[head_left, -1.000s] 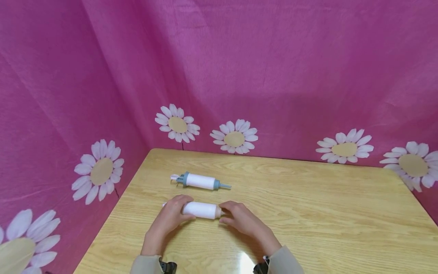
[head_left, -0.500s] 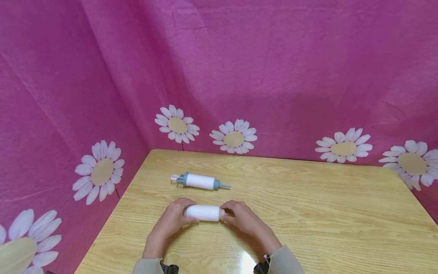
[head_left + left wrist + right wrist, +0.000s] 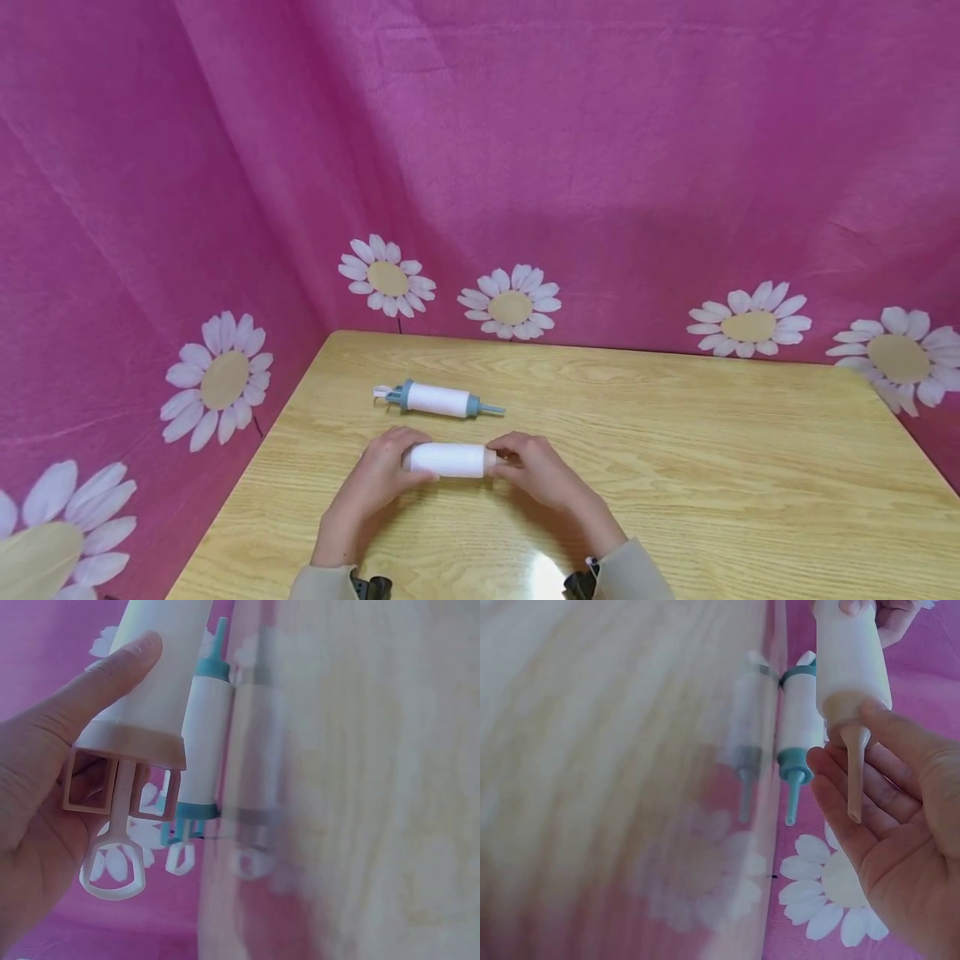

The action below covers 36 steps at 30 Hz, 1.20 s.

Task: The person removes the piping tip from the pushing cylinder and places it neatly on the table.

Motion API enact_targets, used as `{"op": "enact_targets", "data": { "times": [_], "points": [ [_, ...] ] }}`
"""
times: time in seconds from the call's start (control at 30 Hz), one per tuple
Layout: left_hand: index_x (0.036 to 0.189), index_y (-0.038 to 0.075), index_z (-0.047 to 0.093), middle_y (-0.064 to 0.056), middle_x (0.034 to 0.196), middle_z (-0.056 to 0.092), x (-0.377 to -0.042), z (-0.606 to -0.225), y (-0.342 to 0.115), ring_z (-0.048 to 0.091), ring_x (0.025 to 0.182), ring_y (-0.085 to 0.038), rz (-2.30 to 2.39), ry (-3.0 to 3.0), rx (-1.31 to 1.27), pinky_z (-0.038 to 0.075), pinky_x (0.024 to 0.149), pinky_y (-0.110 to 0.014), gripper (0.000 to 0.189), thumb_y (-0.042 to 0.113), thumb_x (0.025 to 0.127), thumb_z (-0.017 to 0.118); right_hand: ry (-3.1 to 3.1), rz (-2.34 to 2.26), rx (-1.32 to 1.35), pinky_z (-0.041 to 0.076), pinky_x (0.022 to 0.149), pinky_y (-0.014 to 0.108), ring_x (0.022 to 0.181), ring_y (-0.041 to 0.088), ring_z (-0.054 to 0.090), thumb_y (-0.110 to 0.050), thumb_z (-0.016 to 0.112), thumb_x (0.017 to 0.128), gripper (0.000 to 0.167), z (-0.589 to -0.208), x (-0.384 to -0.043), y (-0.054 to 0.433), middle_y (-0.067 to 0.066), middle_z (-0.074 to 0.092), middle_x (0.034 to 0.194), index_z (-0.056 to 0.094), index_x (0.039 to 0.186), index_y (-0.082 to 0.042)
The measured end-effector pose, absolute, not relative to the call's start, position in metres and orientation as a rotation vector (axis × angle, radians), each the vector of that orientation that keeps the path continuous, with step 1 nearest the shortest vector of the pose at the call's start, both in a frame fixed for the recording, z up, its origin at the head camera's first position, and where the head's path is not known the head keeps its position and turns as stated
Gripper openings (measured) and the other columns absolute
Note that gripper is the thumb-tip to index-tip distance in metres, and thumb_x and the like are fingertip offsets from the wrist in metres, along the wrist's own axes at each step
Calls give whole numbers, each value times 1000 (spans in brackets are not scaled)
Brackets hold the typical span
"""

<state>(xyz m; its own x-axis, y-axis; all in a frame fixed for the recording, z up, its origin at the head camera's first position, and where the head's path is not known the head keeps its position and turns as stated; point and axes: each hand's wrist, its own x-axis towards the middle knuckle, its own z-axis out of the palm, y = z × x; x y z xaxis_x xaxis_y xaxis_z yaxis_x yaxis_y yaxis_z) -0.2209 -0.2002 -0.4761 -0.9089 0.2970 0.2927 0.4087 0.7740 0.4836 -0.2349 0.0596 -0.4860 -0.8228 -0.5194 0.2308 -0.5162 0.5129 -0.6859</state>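
Observation:
A white-barrelled syringe (image 3: 447,460) with beige end caps lies sideways between both hands in the head view. My left hand (image 3: 384,468) grips its plunger end. In the left wrist view, the thumb lies along the barrel (image 3: 161,675), and a beige collar with square finger loops and a white plunger ring (image 3: 112,879) show below. My right hand (image 3: 536,468) holds the nozzle end; in the right wrist view its thumb touches the beige cap (image 3: 844,705), with the long nozzle (image 3: 855,780) pointing past the fingers. Behind them lies a second syringe (image 3: 438,400), white with blue-green ends.
The wood-grain table (image 3: 675,442) extends to the right of the hands. A pink cloth (image 3: 600,167) with large daisies hangs behind the table and along its left side. A light glare (image 3: 546,575) shows near the front.
Both hands and the syringe have shifted slightly to the right. Less of the beige nozzle cap shows in the head view now. The blue-green syringe stays where it lay.

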Motion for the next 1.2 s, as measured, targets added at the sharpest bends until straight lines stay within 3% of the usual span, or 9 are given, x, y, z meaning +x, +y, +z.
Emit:
{"op": "enact_targets", "data": {
  "times": [0.33,0.63,1.2],
  "points": [
    [105,10,71,-1,103,72,-221,-462,-195,64,96,-15,-861,-2776,-534,55,87,-38,42,22,68,88,2657,-1341,-847,59,88,36,101,24,68,-21,71,89,32,-474,-235,64,11,71,113,69,116,-4],
    [104,11,71,0,101,72,-220,-454,-185,64,95,-14,-812,-2757,-569,56,84,-36,42,24,69,88,2687,-1351,-829,59,88,29,99,23,69,-23,71,89,33,-468,-231,75,11,72,112,69,116,-4],
    [105,7,72,-5,104,72,-218,-443,-155,66,99,-21,-786,-2684,-699,56,88,-38,42,20,69,88,2712,-1424,-721,59,89,32,103,25,69,-19,71,89,31,-461,-217,107,11,70,117,68,117,-5]
  ]
}}
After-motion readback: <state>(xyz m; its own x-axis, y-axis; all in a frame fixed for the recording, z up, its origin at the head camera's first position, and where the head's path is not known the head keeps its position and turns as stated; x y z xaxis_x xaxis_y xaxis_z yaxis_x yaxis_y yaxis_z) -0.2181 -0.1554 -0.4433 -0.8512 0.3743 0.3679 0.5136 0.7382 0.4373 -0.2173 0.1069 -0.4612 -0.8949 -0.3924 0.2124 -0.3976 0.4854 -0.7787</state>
